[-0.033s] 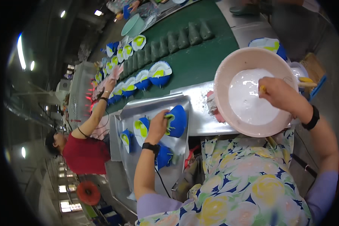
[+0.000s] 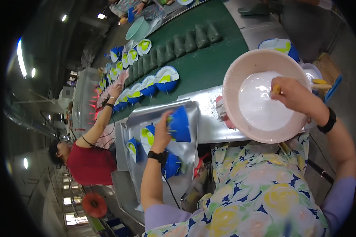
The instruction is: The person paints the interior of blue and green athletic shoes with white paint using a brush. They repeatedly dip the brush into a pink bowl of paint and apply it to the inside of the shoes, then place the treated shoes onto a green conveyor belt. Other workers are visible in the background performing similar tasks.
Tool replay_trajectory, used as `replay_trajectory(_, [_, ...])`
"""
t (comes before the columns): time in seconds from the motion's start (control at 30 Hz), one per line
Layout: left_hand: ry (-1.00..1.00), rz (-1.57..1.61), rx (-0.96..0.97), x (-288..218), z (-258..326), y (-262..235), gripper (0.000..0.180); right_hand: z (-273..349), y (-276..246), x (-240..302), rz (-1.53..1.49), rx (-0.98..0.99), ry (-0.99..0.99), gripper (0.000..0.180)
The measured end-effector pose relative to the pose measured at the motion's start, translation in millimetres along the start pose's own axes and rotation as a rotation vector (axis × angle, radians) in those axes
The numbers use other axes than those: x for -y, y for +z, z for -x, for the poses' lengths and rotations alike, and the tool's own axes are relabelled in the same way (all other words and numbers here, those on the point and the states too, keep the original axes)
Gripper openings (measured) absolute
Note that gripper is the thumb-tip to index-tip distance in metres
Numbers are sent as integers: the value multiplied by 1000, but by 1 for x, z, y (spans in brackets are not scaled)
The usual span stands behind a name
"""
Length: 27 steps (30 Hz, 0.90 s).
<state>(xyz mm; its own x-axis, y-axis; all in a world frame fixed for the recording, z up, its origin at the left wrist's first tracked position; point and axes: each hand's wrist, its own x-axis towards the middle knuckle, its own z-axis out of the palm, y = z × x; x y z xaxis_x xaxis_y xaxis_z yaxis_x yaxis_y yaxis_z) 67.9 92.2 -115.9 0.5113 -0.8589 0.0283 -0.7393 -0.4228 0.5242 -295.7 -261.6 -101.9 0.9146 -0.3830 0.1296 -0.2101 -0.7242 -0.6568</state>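
Observation:
My left hand (image 2: 162, 132) grips a blue shoe upper (image 2: 180, 124) with a yellow-green lining, held tilted above a metal tray (image 2: 190, 150). The hand and upper are a little blurred. More blue uppers lie in the tray: one (image 2: 147, 136) beside my fingers, one (image 2: 133, 149) to the left, and one (image 2: 171, 166) by my wrist. My right hand (image 2: 292, 96) is closed around a yellow-handled tool (image 2: 276, 89) over a pink basin (image 2: 232, 106) of white liquid (image 2: 261, 110). The tool's other end is hidden.
On the green conveyor belt (image 2: 209, 59) stand a row of dark shoe lasts (image 2: 179, 46) and rows of blue uppers (image 2: 167, 79). A co-worker in red (image 2: 91, 164) reaches over its left side. Yellow-handled items (image 2: 322, 85) lie right of the basin, near another upper (image 2: 281, 47).
My left hand has lifted slightly and turned the upper, so more of its blue outer side shows. My right hand has shifted slightly over the basin, still holding the tool.

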Motion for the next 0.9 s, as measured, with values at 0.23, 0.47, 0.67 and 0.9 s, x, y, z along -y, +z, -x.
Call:
replay_trajectory(0.23, [59,463,247,-61,-44,1,49,-27,-23,27,-369,-248,-272,17])
replay_trajectory(0.47, [-37,1130,308,-141,-84,48,51,-40,-39,41,-325,-240,-365,22])
replay_trajectory(0.67, [18,1309,35,-156,-88,78,50,-21,-33,33,-287,-430,-96,31])
replay_trajectory(0.9, [156,1305,-261,-150,-77,109,50,-21,3,39,-622,-463,182,37])
